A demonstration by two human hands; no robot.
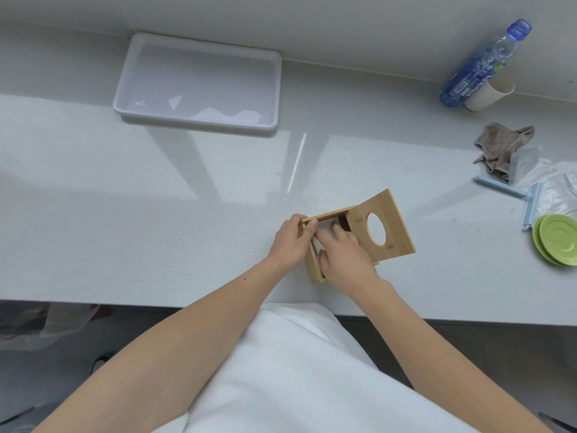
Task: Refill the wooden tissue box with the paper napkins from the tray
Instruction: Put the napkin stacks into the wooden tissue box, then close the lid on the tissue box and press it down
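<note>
The wooden tissue box (pixel 313 265) stands on the white counter near the front edge, its lid (pixel 393 226) with an oval hole swung open to the right. White paper napkins (pixel 324 228) lie inside the box. My left hand (pixel 292 240) grips the box's left wall, thumb over the rim. My right hand (pixel 342 253) reaches into the box, fingers pressing down on the napkins. The white tray (pixel 199 81) sits at the back of the counter, with only small white scraps visible in it.
At the right are a blue water bottle (pixel 482 65), a paper cup (pixel 488 95), a grey rag (pixel 501 145), plastic bags with blue clips (pixel 530 198) and green saucers (pixel 555 239). The counter's front edge (pixel 125 303) runs just below my hands.
</note>
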